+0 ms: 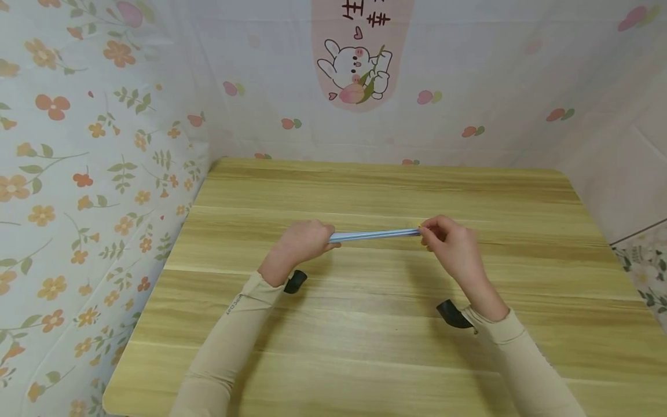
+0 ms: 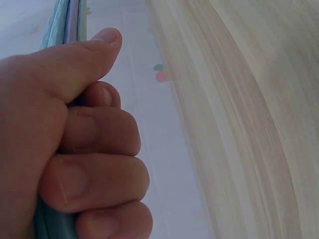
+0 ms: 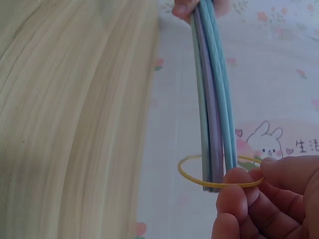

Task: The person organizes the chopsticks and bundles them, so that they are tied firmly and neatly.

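Note:
A bundle of thin, pencil-like sticks (image 1: 375,235) in pastel blue, purple and green is held off the table, nearly level. My left hand (image 1: 304,240) grips it at the left end, fingers curled round it; the left wrist view shows the sticks (image 2: 61,25) passing under the thumb. At the other end, my right hand (image 1: 454,248) pinches a yellow rubber band (image 3: 192,178) between thumb and fingers. The band loops loosely around the sticks' free ends (image 3: 214,149), standing away from them on one side. Fingertips of the right hand lie close against the sticks.
Beneath both hands is a wood-grain table (image 1: 365,347). A white curtain (image 1: 469,75) with a rabbit print hangs behind its far edge, and a flowered one (image 1: 104,191) runs along the left. Black wrist pieces (image 1: 452,314) stick out under the sleeves.

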{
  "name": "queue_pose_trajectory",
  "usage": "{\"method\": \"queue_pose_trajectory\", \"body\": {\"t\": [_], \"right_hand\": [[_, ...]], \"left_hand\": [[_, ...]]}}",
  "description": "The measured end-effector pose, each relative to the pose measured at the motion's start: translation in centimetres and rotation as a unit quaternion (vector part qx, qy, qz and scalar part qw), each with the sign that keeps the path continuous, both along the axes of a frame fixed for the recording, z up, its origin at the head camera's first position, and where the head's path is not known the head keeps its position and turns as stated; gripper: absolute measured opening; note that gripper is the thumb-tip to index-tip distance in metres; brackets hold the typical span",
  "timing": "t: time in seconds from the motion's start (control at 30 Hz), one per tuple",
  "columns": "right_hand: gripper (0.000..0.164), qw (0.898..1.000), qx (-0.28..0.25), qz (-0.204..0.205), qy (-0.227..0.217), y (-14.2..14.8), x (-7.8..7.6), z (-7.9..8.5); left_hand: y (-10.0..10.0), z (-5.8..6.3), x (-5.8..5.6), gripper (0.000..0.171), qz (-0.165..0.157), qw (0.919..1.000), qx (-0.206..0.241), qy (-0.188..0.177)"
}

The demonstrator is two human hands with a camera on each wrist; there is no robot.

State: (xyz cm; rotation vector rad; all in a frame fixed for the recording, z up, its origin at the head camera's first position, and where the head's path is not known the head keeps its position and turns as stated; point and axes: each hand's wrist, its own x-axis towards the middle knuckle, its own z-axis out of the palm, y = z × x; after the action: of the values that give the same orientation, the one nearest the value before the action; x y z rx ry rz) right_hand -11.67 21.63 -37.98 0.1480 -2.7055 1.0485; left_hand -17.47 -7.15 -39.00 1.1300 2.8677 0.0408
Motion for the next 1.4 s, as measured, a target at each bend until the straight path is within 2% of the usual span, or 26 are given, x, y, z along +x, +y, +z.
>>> {"method": "queue_pose_trajectory", "body": {"t": [0.17, 0.3, 0.47, 0.73, 0.9, 1.0, 1.2, 1.4], "right_hand": [[0.011, 1.0, -0.006, 0.012, -0.007, -0.6, 0.1, 0.1], [0.01, 1.0, -0.013, 0.022, -0.014, -1.0, 0.3, 0.0], [0.009, 0.999, -0.021, 0.034, -0.025, -1.3, 0.5, -0.1], [0.007, 0.997, -0.039, 0.044, -0.05, -1.6, 1.1, -0.9], [0.013, 0.995, -0.057, 0.053, -0.062, -1.8, 1.3, -1.4], [0.019, 0.992, -0.077, 0.051, -0.091, -1.8, 1.3, -1.6], [0.022, 0.971, -0.136, 0.069, -0.185, -1.4, 0.7, -2.2], [0.03, 0.935, -0.187, 0.093, -0.286, -0.5, -0.2, -3.0]], "left_hand": [[0.0, 0.1, -0.1, 0.03, -0.003, 1.0, 0.001, 0.0], [-0.1, 0.2, -0.1, 0.029, 0.005, 0.9998, 0.002, -0.017], [-0.4, 0.4, -0.2, 0.03, 0.017, 0.9997, -0.001, -0.02], [-0.6, 0.5, -0.1, 0.031, 0.015, 0.9995, 0.009, -0.027], [-0.7, 0.4, -0.2, 0.032, 0.019, 0.9991, 0.012, -0.037], [-0.8, 0.4, -0.3, 0.032, 0.019, 0.999, 0.016, -0.037], [-0.9, 0.7, -0.2, 0.035, 0.003, 0.9996, 0.021, -0.02], [-0.9, 0.7, 0.0, 0.035, -0.014, 0.9996, 0.024, 0.004]]}}
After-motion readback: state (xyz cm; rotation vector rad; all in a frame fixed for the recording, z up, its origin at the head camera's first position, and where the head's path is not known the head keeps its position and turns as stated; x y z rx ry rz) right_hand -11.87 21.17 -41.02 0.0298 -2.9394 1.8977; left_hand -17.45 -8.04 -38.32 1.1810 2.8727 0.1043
